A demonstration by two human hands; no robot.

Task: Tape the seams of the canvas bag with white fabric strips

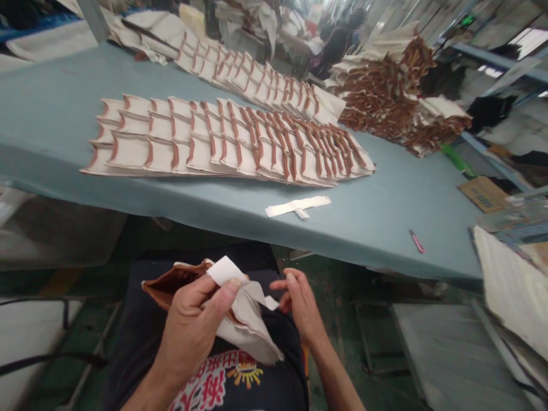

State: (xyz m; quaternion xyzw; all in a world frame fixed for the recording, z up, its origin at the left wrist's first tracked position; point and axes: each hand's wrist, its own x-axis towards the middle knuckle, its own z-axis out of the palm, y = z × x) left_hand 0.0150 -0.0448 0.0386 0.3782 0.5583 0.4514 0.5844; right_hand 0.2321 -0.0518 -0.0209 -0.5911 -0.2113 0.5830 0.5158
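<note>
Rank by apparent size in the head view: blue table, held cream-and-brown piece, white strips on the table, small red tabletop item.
Blue table
Held piece, perhaps enlarged by nearness
White strips
Red item

Room right of white strips (298, 204); pouches (231, 151) block behind.

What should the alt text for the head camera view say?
The person's left hand holds a brown-lined cream cloth piece and a thin white strip; the right hand is close by. Beyond, a flat blue-green table bears overlapping rows of cream, brown-edged cloth pieces, loose white strips and a small red object.
</note>
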